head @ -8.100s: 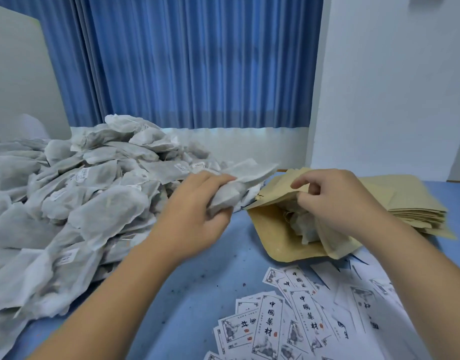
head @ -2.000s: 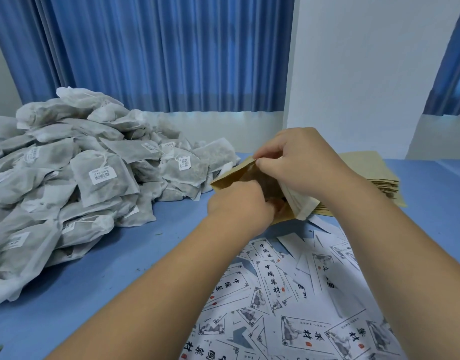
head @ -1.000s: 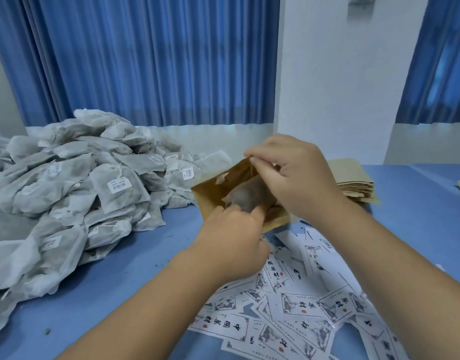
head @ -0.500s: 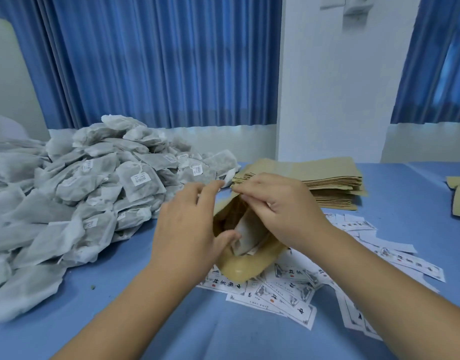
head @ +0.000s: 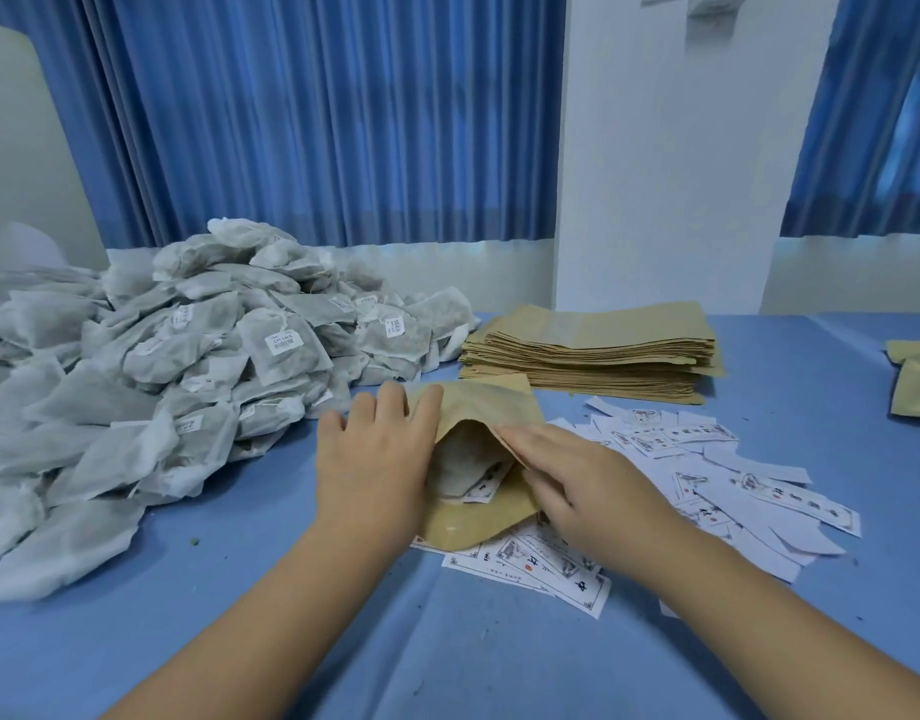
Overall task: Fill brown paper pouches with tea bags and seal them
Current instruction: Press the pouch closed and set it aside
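Note:
A brown paper pouch (head: pixel 486 407) lies on the blue table (head: pixel 240 589) in the middle, its mouth gaping toward me. Grey tea bags (head: pixel 463 462) and a printed slip show inside the opening. My left hand (head: pixel 372 459) lies flat with straight fingers on the pouch's left side. My right hand (head: pixel 577 480) rests on the pouch's right side, fingers stretched along the edge of the mouth. A big heap of loose tea bags (head: pixel 162 376) covers the table's left part.
A stack of flat brown pouches (head: pixel 598 350) sits behind the hands. Printed white labels (head: pixel 707 470) are scattered to the right and under the pouch. More brown pouches (head: pixel 915 381) lie at the far right edge. Blue curtains and a white wall close the back.
The pouch has come down from being held up to lying on the table. My left hand left the opening and now lies flat on it; my right hand flattened too.

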A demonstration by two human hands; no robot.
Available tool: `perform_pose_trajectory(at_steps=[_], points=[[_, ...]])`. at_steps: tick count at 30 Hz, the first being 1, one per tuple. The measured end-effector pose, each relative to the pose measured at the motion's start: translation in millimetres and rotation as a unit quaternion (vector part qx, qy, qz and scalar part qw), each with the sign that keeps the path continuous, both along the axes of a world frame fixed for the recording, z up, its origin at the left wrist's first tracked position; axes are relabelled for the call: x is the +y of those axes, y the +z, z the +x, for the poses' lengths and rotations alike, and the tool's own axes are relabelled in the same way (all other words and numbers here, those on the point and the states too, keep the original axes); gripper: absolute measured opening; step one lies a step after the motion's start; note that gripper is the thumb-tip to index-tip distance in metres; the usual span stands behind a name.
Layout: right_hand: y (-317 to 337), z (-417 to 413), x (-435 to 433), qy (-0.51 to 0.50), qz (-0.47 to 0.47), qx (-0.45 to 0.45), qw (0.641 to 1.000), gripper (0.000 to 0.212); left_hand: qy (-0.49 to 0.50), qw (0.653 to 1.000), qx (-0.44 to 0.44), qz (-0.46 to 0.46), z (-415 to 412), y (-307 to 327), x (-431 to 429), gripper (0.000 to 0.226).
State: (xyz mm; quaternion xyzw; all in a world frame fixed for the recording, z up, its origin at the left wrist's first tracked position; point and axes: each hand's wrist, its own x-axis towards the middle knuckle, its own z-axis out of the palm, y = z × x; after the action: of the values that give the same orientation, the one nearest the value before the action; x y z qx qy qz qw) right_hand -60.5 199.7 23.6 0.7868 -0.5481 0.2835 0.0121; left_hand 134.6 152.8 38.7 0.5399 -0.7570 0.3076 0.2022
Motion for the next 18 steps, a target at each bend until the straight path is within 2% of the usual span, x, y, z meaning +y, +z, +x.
perform_pose_trajectory(at_steps=[4, 6, 12, 18], points=[[-3.6, 5.2, -1.3, -0.003, -0.002, 0.015, 1.0, 0.051, -0.029, 0.992, 0.091, 0.078, -16.8, -4.3, -1.1, 0.063], [-5.8, 4.8, -2.1, 0.005, 0.009, 0.016, 1.0, 0.052, -0.03, 0.99, 0.103, 0.092, -25.3, -4.4, -2.9, 0.064], [-10.4, -4.8, -3.5, 0.021, 0.022, -0.009, 1.0, 0.052, -0.009, 1.0, -0.009, -0.015, -27.9, -7.3, -11.0, 0.038], [-11.3, -6.2, -3.9, 0.025, 0.04, -0.003, 0.999, 0.046, -0.147, 0.987, -0.007, -0.07, -5.7, -16.5, -25.4, 0.036]])
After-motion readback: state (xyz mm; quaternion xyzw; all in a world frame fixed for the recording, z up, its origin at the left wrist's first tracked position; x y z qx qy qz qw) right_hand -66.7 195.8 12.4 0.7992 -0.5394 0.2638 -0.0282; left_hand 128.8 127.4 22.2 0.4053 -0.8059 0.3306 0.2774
